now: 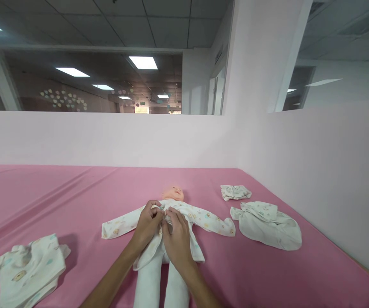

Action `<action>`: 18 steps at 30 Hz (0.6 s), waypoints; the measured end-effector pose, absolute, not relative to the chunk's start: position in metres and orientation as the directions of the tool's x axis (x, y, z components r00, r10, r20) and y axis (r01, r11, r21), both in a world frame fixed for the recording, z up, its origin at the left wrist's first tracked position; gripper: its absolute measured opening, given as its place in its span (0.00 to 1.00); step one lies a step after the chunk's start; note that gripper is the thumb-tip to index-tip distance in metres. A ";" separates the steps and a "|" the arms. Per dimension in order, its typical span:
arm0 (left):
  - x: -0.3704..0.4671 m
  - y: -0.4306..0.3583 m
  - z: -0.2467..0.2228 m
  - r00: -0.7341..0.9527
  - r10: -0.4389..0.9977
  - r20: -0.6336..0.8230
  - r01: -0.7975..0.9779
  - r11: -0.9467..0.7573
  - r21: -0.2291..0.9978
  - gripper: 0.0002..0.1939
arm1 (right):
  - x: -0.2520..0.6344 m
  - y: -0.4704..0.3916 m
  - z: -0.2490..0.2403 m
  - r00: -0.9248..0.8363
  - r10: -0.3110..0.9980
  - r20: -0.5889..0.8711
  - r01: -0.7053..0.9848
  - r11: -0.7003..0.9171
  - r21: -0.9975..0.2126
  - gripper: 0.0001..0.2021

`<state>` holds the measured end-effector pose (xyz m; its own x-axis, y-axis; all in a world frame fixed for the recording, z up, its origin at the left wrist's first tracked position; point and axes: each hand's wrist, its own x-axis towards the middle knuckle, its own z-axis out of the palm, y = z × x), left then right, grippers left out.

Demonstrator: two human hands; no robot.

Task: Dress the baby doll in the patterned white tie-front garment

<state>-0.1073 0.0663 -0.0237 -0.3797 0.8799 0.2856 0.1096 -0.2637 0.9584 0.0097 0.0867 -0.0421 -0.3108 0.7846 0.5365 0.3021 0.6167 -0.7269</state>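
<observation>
A baby doll (pixel 173 193) lies on its back on the pink surface, its head toward the wall. It wears a white patterned baby shirt (pixel 206 219) with long sleeves spread to both sides, and white trousers (pixel 149 282). Over the chest, my left hand (pixel 150 222) pinches the shirt's front edge. Close beside it, my right hand (pixel 177 235) has its fingers closed on the same shirt front. The fingertips of both hands nearly meet there. Whatever small fastening may lie between them is hidden.
A folded patterned garment (pixel 32 269) lies at the near left. On the right are a small folded cloth (pixel 235 192) and a larger white garment bundle (pixel 269 226). The pink mat (pixel 59 201) meets a white wall (pixel 107 139) at the back and another on the right.
</observation>
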 end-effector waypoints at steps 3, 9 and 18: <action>-0.108 0.067 -0.025 -0.359 0.890 0.282 0.093 -0.267 0.959 0.15 | 0.011 0.085 -0.040 -0.303 0.752 0.586 0.335 0.660 -0.673 0.13; -0.108 0.067 -0.026 -0.343 0.900 0.270 0.112 -0.246 0.963 0.15 | 0.011 0.084 -0.038 -0.298 0.755 0.583 0.384 0.655 -0.651 0.07; -0.111 0.067 -0.028 -0.324 0.905 0.277 0.158 -0.237 0.959 0.13 | 0.012 0.084 -0.041 -0.235 0.771 0.591 0.294 0.636 -0.713 0.10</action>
